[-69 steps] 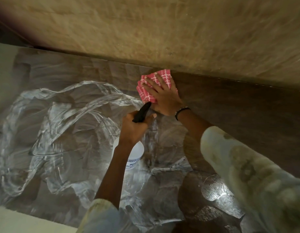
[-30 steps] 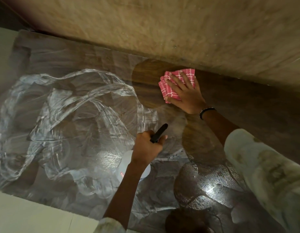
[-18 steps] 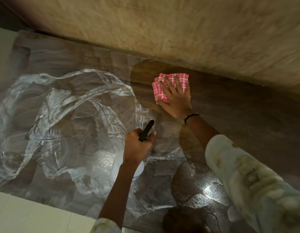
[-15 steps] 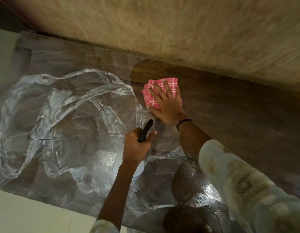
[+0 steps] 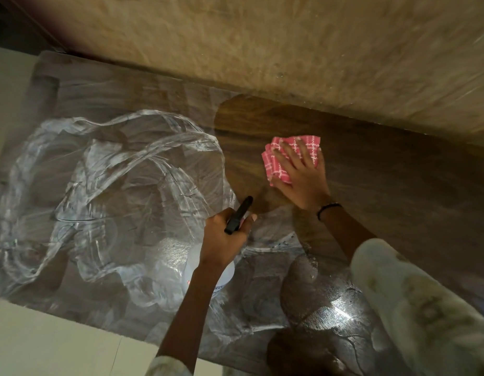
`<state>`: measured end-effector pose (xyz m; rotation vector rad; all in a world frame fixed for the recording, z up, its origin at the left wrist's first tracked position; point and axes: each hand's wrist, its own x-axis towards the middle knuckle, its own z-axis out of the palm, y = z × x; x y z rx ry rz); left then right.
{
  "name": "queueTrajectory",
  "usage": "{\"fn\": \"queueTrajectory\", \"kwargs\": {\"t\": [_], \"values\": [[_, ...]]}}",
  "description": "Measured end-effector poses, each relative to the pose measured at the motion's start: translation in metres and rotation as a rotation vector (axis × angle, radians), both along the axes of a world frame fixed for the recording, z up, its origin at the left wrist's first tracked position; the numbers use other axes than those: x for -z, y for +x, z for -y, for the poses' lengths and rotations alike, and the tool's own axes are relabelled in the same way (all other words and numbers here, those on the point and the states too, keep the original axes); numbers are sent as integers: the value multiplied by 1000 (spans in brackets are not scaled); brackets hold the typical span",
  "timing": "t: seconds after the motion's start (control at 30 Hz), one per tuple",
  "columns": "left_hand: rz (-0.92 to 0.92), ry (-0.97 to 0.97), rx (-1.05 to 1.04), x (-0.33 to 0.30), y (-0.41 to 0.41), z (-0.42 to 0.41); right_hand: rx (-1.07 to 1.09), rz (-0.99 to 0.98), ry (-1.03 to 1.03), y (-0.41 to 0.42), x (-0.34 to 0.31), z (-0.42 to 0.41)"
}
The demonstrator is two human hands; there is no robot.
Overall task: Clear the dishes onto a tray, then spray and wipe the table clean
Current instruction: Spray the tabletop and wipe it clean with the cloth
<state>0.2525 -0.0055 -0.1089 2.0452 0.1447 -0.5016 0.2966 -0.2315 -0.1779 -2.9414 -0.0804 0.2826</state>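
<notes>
The left hand [image 5: 224, 240] grips a spray bottle [image 5: 222, 275] by its black trigger head, upright above the wet, streaked part of the table [image 5: 127, 185]. Farther off, the right hand [image 5: 303, 180] presses flat, fingers spread, on a folded pink cloth [image 5: 279, 161] lying on a drier brown patch near the wall [image 5: 262, 50].

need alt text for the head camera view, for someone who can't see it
Seen from above, a person's right hand presses a folded pink checked cloth flat on a dark wooden table, while the left hand grips a white spray bottle with a black nozzle. White streaky smears cover the table's left part; the patch around the cloth looks wiped.
</notes>
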Motion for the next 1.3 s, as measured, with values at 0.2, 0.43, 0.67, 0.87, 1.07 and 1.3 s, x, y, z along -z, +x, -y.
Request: {"fn": "queueTrajectory", "kwargs": {"t": [0.2, 0.43, 0.67, 0.87, 1.07, 1.3], "values": [[13, 6, 24, -5, -10, -1, -91, 7, -8, 3, 3, -67], [0, 15, 29, -4, -28, -4, -270, 34, -10, -75, 3, -16], [20, 58, 46, -2, -54, -8, -4, -3, -15, -37, -1, -7], [-36, 65, 80, -7, -84, -8, -224, 4, -21, -62, 5, -78], [-76, 28, 101, -16, -108, -6, -310, 23, -3, -123, 6, -37], [-123, 45, 145, -7, -133, -3, 12, -83, 11, -131, -6, 5]]}}
